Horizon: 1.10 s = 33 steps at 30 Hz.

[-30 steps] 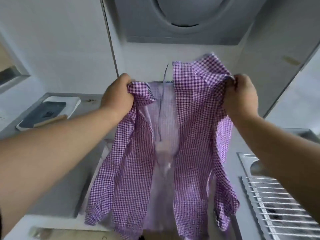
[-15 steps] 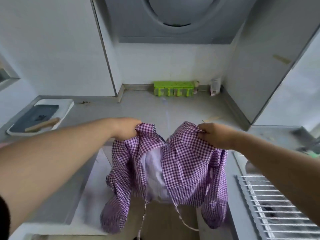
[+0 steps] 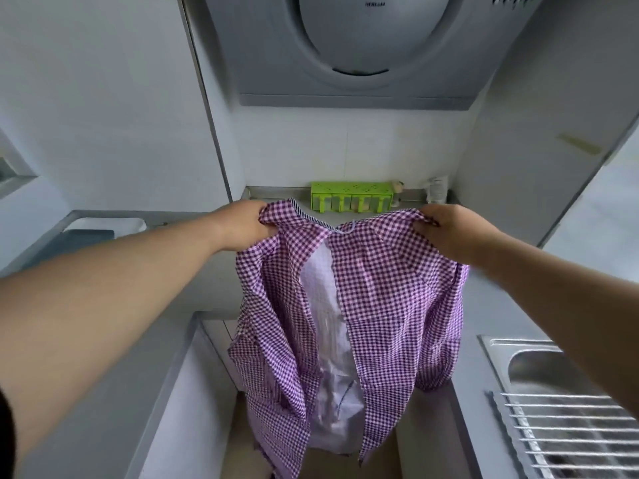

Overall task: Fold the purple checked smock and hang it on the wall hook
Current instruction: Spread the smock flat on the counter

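Over the counter (image 3: 114, 340), L to R: left hand (image 3: 242, 224) pinches one top corner of the smock (image 3: 349, 305), right hand (image 3: 449, 233) pinches the other, fingers curled tight. Smock was bunched low half a sec ago; now it's up again & hanging open. Prob a shake-out, so no fold yet.

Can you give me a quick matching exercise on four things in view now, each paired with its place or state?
Things:
1. smock
2. green rack
3. wire rack
4. range hood

Places or states:
A. overhead, above the counter
B. lower right, by the sink
C. held up by left hand and right hand, hanging open
D. against the back wall on the counter

Pairs: 1-C, 2-D, 3-B, 4-A
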### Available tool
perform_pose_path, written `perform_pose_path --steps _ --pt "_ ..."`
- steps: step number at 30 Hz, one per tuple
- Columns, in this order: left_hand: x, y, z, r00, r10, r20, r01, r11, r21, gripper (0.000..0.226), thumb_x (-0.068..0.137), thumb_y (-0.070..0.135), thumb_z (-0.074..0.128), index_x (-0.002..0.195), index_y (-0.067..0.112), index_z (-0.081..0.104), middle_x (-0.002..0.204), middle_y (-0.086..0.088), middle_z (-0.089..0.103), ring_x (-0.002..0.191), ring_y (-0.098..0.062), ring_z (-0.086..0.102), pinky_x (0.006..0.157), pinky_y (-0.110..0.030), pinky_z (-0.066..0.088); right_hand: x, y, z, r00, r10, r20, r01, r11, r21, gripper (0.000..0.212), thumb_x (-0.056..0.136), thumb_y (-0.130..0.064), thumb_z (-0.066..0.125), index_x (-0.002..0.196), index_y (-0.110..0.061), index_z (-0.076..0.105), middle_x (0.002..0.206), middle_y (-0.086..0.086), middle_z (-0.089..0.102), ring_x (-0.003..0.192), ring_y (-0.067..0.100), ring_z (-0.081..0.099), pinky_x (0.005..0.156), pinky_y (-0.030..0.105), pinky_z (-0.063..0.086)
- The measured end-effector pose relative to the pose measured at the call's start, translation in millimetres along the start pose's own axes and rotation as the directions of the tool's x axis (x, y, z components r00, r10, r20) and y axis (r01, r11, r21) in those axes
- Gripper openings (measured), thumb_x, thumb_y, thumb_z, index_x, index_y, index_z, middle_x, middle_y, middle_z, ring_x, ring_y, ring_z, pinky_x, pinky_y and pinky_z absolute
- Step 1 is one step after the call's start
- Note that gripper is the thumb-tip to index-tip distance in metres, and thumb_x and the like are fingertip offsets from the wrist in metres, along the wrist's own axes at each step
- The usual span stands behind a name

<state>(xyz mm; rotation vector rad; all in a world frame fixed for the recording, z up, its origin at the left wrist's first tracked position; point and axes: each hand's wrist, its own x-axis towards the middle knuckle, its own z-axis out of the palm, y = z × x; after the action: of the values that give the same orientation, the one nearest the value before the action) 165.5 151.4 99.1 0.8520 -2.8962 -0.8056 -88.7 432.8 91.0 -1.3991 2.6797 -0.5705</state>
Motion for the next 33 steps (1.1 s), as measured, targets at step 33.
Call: perform_pose_path --steps 33 --pt "360 -106 18 0.974 -0.196 -0.115 0.201 0.979 0.032 0.025 0.098 0.040 0.051 0.106 0.020 0.065 0.105 -0.004 0.070 0.095 -0.025 0.068 0.094 -0.048 0.059 359 103 125 0.964 0.235 0.125 -0.186 0.930 -0.316 0.033 0.103 -0.045 0.044 0.113 -0.022 0.065 0.113 0.014 0.069 0.102 0.034 0.066 0.079 0.038 0.052"
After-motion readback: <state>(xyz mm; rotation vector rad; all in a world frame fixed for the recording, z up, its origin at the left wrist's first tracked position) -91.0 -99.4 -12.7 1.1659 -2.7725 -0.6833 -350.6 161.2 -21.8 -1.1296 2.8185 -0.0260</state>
